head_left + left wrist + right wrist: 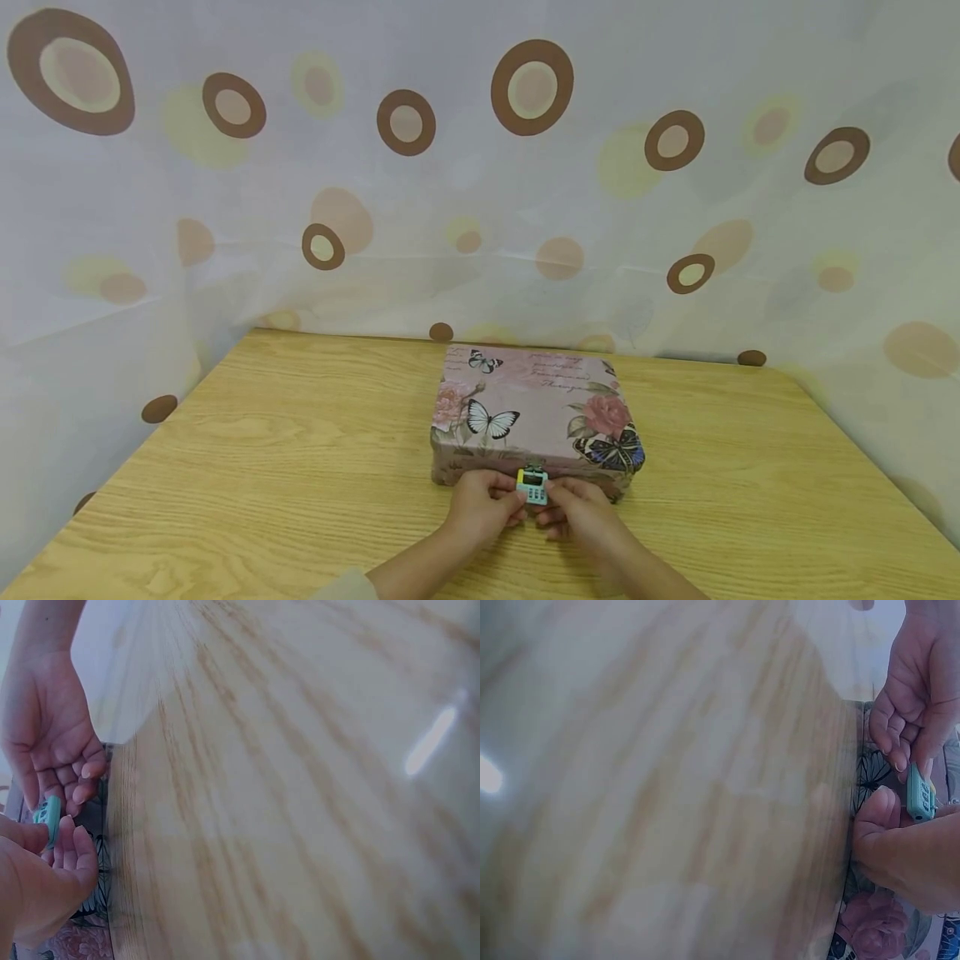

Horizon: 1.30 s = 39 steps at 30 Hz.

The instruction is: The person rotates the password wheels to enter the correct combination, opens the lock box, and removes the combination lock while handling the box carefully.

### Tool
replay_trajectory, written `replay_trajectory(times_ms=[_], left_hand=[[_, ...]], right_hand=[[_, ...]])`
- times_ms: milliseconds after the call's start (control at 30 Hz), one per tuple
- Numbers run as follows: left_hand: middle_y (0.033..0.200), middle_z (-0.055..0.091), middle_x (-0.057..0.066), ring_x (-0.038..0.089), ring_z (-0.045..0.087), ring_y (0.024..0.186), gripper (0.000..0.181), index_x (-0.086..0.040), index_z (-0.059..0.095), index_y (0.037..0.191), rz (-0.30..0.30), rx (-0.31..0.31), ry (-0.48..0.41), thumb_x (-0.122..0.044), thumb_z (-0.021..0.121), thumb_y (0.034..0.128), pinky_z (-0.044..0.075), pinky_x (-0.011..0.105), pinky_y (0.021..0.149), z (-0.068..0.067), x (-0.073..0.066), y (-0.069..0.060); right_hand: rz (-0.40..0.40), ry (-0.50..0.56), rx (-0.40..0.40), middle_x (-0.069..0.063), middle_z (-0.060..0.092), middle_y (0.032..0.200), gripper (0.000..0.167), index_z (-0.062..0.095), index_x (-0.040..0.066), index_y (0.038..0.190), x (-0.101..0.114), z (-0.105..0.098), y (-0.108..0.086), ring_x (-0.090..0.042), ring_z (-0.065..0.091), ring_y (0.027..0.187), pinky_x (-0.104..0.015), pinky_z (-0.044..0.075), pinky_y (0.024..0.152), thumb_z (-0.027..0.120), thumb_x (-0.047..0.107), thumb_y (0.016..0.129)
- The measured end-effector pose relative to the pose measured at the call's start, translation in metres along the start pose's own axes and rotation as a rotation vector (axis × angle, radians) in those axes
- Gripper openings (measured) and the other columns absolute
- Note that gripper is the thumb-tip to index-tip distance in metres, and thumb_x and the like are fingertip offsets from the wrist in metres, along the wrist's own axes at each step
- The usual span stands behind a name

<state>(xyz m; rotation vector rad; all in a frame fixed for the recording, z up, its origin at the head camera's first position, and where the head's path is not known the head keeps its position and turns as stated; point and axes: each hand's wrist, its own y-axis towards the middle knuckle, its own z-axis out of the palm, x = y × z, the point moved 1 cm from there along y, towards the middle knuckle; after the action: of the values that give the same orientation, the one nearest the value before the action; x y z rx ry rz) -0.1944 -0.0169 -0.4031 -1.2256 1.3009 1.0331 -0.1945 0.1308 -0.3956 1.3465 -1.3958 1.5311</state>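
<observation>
A small teal and yellow combination padlock [532, 487] hangs at the front clasp of a pink box [525, 400] printed with butterflies and roses. My left hand [483, 510] pinches the lock's left side between thumb and fingers. On its right side, my right hand [585, 512] pinches it as well. The left wrist view has the lock [48, 819] between the fingers of both hands, and so does the right wrist view, where the lock [919, 795] shows its number dials. Whether the shackle is locked cannot be told.
The box stands on a wooden table [300, 450], towards its back edge. Behind the table hangs a pale curtain [450, 200] with brown and beige circles, which also runs down both sides.
</observation>
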Motion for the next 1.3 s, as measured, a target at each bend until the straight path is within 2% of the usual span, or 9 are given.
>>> replay_trajectory(times_ms=[233, 500, 733, 1300], left_hand=[[0.073, 0.067, 0.018, 0.015, 0.065, 0.062, 0.011, 0.013, 0.062, 0.09, 0.006, -0.004, 0.011, 0.004, 0.062, 0.0836, 0.058, 0.026, 0.057, -0.0006, -0.0004, 0.0002], [0.071, 0.067, 0.018, 0.014, 0.064, 0.061, 0.01, 0.014, 0.062, 0.088, 0.028, -0.011, -0.005, 0.005, 0.062, 0.0826, 0.057, 0.026, 0.056, 0.0005, 0.0008, 0.0003], [0.071, 0.067, 0.019, 0.015, 0.065, 0.061, 0.009, 0.015, 0.061, 0.087, 0.035, -0.009, -0.008, 0.007, 0.061, 0.0823, 0.058, 0.026, 0.056, 0.0007, -0.0004, -0.0008], [0.071, 0.066, 0.017, 0.014, 0.064, 0.062, 0.01, 0.014, 0.061, 0.088, 0.027, -0.013, 0.002, 0.005, 0.061, 0.0828, 0.057, 0.026, 0.056, 0.001, 0.0005, -0.0005]], right_hand=[[-0.009, 0.006, 0.017, 0.001, 0.06, 0.08, 0.034, 0.046, -0.014, 0.113, -0.0019, 0.0013, 0.0016, -0.007, 0.055, 0.07, -0.02, 0.051, 0.062, 0.04, 0.016, 0.098], [-0.035, -0.044, 0.037, -0.001, 0.061, 0.084, 0.031, 0.049, -0.014, 0.109, -0.0039, 0.0037, 0.0044, -0.008, 0.056, 0.074, -0.023, 0.053, 0.065, 0.049, 0.014, 0.095], [-0.04, -0.053, 0.016, 0.001, 0.061, 0.08, 0.026, 0.049, -0.013, 0.107, -0.0035, 0.0056, 0.004, -0.008, 0.057, 0.072, -0.022, 0.053, 0.064, 0.049, 0.01, 0.095], [-0.038, -0.074, -0.03, -0.001, 0.06, 0.078, 0.024, 0.051, -0.012, 0.103, -0.0036, 0.0087, 0.0049, -0.009, 0.055, 0.069, -0.023, 0.052, 0.063, 0.047, 0.01, 0.096]])
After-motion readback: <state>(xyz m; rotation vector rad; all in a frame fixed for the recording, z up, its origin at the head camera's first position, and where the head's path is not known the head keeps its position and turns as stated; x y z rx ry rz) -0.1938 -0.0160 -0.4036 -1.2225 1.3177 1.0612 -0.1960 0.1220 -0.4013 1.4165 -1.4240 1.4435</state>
